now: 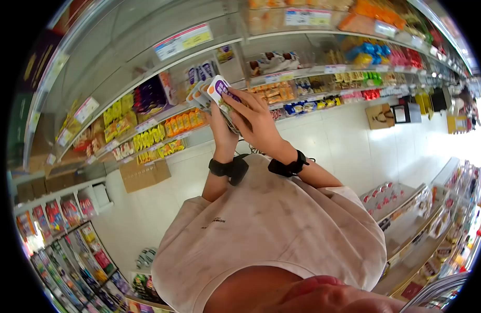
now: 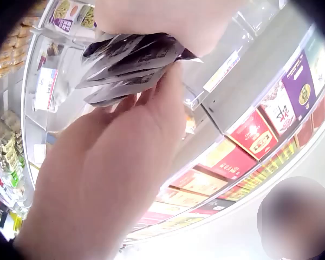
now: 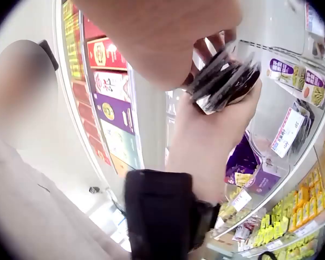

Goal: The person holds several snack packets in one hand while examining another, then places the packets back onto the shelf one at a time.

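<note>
Both hands hold a fanned stack of several flat snack packets (image 1: 218, 89), white and purple on the front with a small orange spot. Its dark, silvery backs show in the left wrist view. My left hand (image 1: 223, 128) grips the stack from the left and below. On the other side my right hand (image 1: 259, 122) has its fingers over the front of the packets, fingertips at the upper edge. In the right wrist view the left hand (image 3: 222, 116) wraps the packets (image 3: 225, 81), partly hidden by the right hand (image 3: 168, 38). Matching purple-and-white packets (image 3: 314, 86) stand on the shelf.
Curved shop shelves with price tags (image 1: 183, 40) run just beyond the hands. Yellow and orange snacks (image 1: 184, 122) fill the lower tier; a dark purple box (image 1: 151, 94) stands left. A cardboard box (image 1: 145, 175) sits on the white floor. Red gift boxes (image 2: 252, 132) line another shelf.
</note>
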`<state>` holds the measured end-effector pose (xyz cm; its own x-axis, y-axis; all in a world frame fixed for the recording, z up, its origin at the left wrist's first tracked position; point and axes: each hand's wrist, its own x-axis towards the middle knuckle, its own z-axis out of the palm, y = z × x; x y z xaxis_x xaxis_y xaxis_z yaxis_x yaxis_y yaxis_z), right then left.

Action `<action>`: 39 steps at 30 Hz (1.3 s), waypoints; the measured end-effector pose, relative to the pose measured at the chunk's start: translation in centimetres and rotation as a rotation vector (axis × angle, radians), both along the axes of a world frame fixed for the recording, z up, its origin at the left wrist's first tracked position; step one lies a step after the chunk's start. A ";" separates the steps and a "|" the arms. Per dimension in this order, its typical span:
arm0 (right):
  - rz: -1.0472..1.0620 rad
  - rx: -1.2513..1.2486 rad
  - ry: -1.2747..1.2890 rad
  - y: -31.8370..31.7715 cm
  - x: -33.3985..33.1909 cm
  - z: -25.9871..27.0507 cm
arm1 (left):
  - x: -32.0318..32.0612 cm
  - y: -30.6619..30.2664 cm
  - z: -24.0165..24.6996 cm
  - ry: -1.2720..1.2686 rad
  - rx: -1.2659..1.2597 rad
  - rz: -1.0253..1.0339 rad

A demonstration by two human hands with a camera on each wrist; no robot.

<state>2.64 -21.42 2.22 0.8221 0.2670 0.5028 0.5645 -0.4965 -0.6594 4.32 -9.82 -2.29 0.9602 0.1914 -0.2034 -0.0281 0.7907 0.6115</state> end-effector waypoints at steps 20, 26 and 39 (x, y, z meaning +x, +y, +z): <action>-0.010 -0.295 0.346 12.9 17.4 -11.8 | -4.9 20.4 0.3 0.100 0.052 0.556; -0.059 -0.482 0.464 13.7 19.6 -14.8 | -5.1 21.1 1.4 0.111 0.024 0.572; 0.266 0.841 0.899 0.4 11.6 -7.4 | -1.6 13.5 2.0 0.062 0.107 0.320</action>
<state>14.28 -21.06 -5.22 0.9316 0.3462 -0.1108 -0.2292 0.3229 -0.9182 2.73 3.69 -0.30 0.8344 0.5047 -0.2217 -0.2248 0.6787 0.6991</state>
